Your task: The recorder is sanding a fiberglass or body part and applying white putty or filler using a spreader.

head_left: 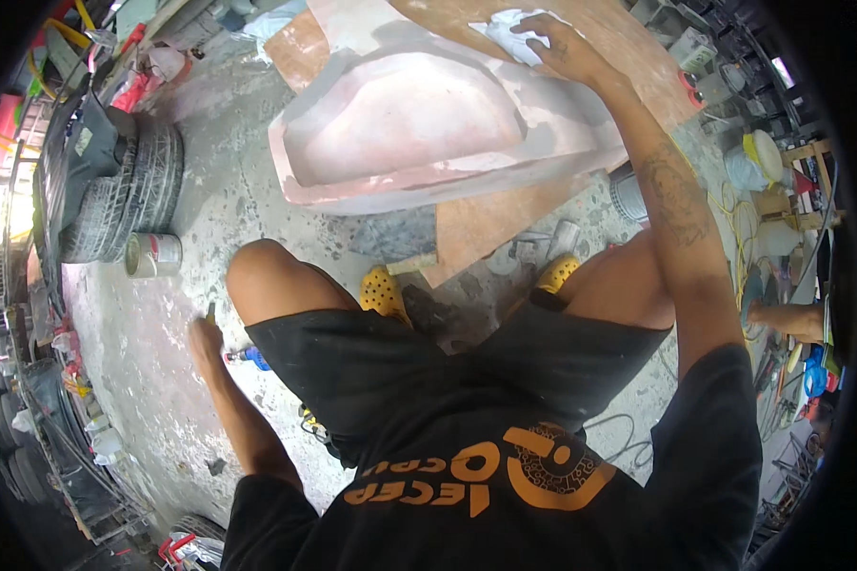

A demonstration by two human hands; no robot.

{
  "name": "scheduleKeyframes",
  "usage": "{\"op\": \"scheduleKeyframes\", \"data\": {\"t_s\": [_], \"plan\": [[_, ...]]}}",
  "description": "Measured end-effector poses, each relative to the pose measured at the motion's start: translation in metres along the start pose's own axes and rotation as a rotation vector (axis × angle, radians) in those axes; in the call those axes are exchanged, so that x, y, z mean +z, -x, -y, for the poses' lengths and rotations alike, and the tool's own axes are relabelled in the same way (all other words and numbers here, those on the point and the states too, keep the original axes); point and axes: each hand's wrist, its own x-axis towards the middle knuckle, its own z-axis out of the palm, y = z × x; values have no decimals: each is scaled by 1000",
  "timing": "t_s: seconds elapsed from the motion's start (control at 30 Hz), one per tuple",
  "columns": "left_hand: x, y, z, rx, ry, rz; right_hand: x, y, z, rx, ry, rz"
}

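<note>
A large molded panel (409,105), pale pink and grey with a deep recess, lies in front of me. At its far right side my right hand (560,49) presses on a crumpled white cloth (516,34), fingers bent over it. Down by my left knee, away from the panel, my left hand (206,339) is closed around a small dark object (211,312) whose kind I cannot make out. Close to that hand, a blue tool (249,358) lies on the floor, partly hidden by my leg.
Brown boards (486,224) lie beneath the panel on the stained concrete floor (162,352). Tires (148,190) and an open can (152,255) stand at left. Buckets (757,157), cables and clutter line the right, where another person's limb (792,322) shows.
</note>
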Motion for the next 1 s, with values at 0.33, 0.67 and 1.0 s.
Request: {"op": "scheduleKeyframes", "data": {"t_s": [0.33,0.67,1.0], "plan": [[-65,-10,-406,398,671,-76,4,0,24,-20,-174,68],[83,-53,-550,847,693,274,40,-28,38,-58,50,170],[79,-49,-551,720,717,401,43,-38,42,30,80,246]]}}
